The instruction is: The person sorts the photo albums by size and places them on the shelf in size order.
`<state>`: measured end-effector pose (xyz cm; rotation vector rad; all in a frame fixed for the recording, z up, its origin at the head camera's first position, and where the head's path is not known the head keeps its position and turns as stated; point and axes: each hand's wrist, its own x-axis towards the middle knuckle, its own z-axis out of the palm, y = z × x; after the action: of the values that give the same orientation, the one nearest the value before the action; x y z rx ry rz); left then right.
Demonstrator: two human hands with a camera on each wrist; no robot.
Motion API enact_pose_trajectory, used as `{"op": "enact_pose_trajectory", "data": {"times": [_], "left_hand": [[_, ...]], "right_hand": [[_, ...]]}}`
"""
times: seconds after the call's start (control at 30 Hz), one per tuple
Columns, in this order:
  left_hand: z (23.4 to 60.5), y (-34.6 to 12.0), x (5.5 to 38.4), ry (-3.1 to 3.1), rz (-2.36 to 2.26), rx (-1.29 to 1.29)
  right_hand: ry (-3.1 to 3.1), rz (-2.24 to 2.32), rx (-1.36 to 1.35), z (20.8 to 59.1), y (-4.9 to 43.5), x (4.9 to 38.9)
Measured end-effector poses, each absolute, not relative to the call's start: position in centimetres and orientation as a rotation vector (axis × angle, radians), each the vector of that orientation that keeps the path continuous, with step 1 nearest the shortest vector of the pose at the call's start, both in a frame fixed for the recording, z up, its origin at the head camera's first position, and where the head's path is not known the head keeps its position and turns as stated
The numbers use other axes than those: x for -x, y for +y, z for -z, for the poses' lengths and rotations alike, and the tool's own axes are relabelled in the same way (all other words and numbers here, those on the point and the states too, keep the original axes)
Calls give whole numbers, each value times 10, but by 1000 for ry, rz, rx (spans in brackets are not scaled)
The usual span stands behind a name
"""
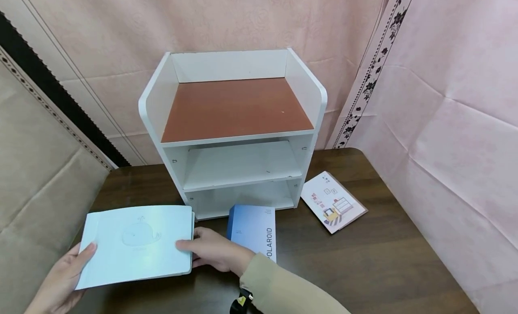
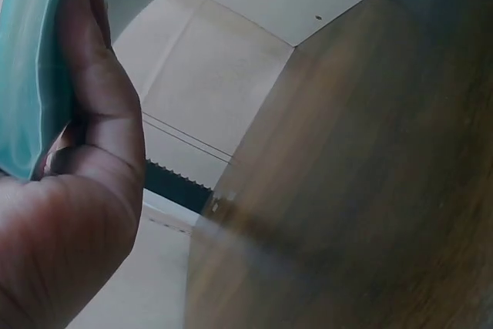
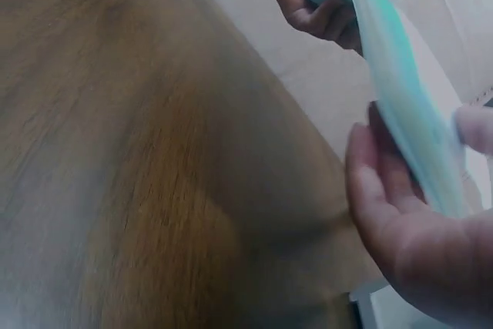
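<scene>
A light blue notebook (image 1: pixel 135 248) with a faint whale drawing on its cover is held up between both hands over the front left of the table. My left hand (image 1: pixel 60 278) grips its left end, thumb on the cover and fingers behind. At the opposite end, my right hand (image 1: pixel 214 251) pinches the edge with its thumb on the cover and fingers underneath. Seen edge-on in the right wrist view, the notebook (image 3: pixel 397 82) bends in a curve between the hands. In the left wrist view its pages curl beside the left hand (image 2: pixel 100 152).
Behind the hands stands a small white shelf (image 1: pixel 243 183) with a brown top board (image 1: pixel 238 109). A blue box marked POLAROID (image 1: pixel 252 228) lies before it, partly behind the right forearm. To the right, a white illustrated booklet (image 1: pixel 333 201) lies on the dark wooden table (image 1: pixel 384 260).
</scene>
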<state>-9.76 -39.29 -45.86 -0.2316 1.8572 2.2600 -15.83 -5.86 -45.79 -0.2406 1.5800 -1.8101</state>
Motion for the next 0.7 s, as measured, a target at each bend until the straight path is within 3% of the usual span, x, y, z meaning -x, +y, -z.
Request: {"op": "enact_pose_trajectory", "data": {"times": [0.53,0.7], "left_hand": [[427,-305,100,2376,-1750,192],[423,-276,98,2269,-1846,-17]], "right_hand": [[1871,1899,479,431,42,156],[1962,1887,511,423,75,154]]}}
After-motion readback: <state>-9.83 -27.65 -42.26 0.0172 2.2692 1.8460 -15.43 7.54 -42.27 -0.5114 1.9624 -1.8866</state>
